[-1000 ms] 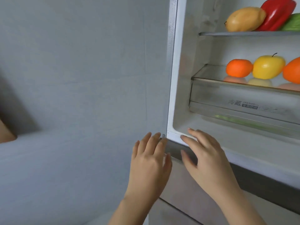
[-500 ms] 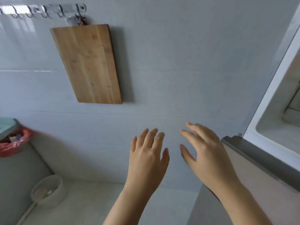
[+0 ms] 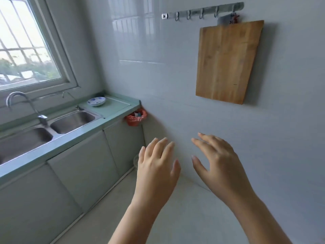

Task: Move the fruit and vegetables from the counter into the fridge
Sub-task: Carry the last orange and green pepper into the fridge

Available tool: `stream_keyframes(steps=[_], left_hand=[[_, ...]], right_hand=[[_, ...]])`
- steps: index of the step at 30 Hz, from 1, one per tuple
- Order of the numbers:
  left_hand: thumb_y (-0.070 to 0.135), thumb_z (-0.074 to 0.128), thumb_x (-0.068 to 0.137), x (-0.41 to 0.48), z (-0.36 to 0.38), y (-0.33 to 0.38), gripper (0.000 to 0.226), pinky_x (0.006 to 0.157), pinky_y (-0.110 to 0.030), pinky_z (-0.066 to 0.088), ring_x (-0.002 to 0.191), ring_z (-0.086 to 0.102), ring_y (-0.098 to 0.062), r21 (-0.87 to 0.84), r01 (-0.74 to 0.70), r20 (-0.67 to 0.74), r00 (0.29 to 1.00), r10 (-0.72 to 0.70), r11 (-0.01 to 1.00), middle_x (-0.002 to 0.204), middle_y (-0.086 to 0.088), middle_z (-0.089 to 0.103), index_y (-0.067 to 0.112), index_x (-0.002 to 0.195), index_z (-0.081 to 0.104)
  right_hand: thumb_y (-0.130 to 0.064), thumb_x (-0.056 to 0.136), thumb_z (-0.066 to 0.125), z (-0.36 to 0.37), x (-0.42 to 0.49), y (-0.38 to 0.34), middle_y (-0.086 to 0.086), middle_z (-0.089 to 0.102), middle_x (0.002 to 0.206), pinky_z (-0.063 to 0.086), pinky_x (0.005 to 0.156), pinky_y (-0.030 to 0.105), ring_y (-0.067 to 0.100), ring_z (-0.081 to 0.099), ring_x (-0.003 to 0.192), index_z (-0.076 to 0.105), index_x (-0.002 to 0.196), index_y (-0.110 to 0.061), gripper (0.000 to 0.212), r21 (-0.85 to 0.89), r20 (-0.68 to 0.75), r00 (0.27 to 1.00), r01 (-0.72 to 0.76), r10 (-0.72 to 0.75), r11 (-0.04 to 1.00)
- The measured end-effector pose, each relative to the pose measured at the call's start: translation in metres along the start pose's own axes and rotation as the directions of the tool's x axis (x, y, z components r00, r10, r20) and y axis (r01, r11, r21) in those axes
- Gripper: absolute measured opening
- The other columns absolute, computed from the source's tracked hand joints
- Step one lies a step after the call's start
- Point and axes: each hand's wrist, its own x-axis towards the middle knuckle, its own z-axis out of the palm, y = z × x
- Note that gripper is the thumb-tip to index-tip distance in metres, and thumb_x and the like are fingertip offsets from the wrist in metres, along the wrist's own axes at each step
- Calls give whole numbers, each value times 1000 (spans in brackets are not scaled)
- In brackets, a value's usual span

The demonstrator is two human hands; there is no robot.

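Observation:
My left hand (image 3: 156, 166) and my right hand (image 3: 218, 162) hover side by side in front of a pale tiled wall, palms down, fingers spread, holding nothing. The green counter (image 3: 112, 107) runs along the left, well away from both hands. On it sits only a small blue-patterned white dish (image 3: 96, 101). No fruit or vegetable is in view, and the fridge is out of frame.
A double steel sink (image 3: 70, 120) with a tap (image 3: 26, 106) lies under the window (image 3: 26, 44). A red bag (image 3: 136, 118) hangs at the counter's end. A wooden cutting board (image 3: 226, 62) hangs from a hook rail (image 3: 202, 12). Grey cabinet doors (image 3: 79, 166) line the left.
The view has swung left, away from the open fridge with its fruit, past the cutting board to the counter and sink. Both hands stay empty and spread in front of me.

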Motion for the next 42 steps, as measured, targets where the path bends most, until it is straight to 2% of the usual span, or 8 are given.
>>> stream_keyframes(steps=[3,9,17,21,29,33,39,42], left_hand=[[33,44,79,-32,-43,-67,40,90,-53,42,111,57,-31,81,77,-28,997,-75,994,114,-7,64,12,107,63],[34,43,80,-95,-121,-177,41,92,-52,41,110,58,-31,249,263,-91,965,-247,932,114,-8,64,10,107,64],[32,44,80,-153,-172,-276,42,91,-54,41,111,57,-32,325,487,-211,873,-440,811,114,-8,64,9,108,65],[32,44,79,-157,-180,-326,42,90,-55,41,109,58,-33,383,528,-246,849,-467,758,113,-10,65,9,107,65],[31,44,78,-116,-214,-444,43,89,-55,42,107,59,-33,497,584,-330,811,-483,642,112,-11,65,8,107,65],[32,43,79,-105,-228,-495,44,90,-54,42,109,58,-34,511,638,-363,767,-528,576,113,-12,65,8,109,64],[34,42,79,-122,-240,-560,45,92,-53,40,110,58,-31,512,715,-375,684,-625,476,114,-11,64,9,109,64],[34,42,79,-133,-256,-598,44,92,-53,40,110,58,-31,492,751,-398,644,-653,441,115,-10,64,10,109,64]], right_hand=[[-32,79,44,41,7,-73,12,66,111,50,85,46,31,62,101,66,106,-8,42,87,32,996,85,-88,993],[-33,78,44,115,10,-204,11,64,114,47,85,55,33,59,106,65,110,-10,45,290,119,968,177,-219,940],[-34,80,43,192,17,-321,9,63,117,46,87,57,32,57,110,64,112,-11,45,463,206,888,282,-412,840],[-36,80,43,239,39,-365,9,62,119,45,88,57,30,56,112,63,113,-11,46,531,210,850,316,-484,786],[-34,79,47,329,122,-452,12,64,114,48,87,52,33,60,102,65,110,-10,44,635,108,824,373,-556,676],[-25,74,59,373,155,-493,12,64,113,48,86,53,33,59,105,66,109,-9,39,686,71,795,401,-603,608],[-29,76,53,435,165,-558,12,66,110,49,82,56,34,60,103,66,107,-8,39,748,64,747,403,-662,527],[-26,74,59,465,165,-596,13,66,109,49,81,57,35,60,102,67,106,-8,38,763,87,720,395,-688,511]])
